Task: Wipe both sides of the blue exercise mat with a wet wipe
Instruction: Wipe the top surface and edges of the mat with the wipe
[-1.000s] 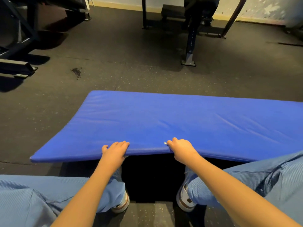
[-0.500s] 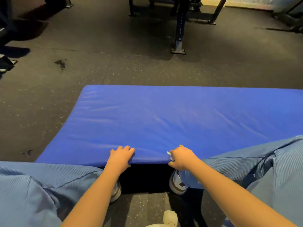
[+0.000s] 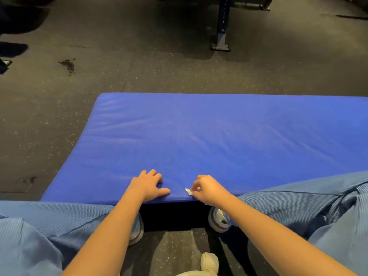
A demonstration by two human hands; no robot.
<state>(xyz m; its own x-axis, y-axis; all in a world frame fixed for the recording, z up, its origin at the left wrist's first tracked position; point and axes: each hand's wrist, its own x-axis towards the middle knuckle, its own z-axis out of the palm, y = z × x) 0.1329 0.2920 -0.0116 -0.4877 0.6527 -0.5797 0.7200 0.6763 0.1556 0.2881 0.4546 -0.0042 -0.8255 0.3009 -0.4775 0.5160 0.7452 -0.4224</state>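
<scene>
At the 3 o'clock edge of the view the blue exercise mat (image 3: 229,140) runs out of frame, so its right end is unseen. Knees in light blue trousers (image 3: 298,204) cover parts of its near edge. Only a scrap of the wet wipe (image 3: 188,191) shows, pinched in the curled fingers of the right hand (image 3: 208,189) at the mat's near rim, toward 6 o'clock. The left hand (image 3: 148,185) rests on top just beside it, fingers loosely spread, thumb pointing to 3 o'clock, gripping nothing. The mat fills the centre over the dark speckled floor (image 3: 139,66), its long axis running from 9 to 3 o'clock.
</scene>
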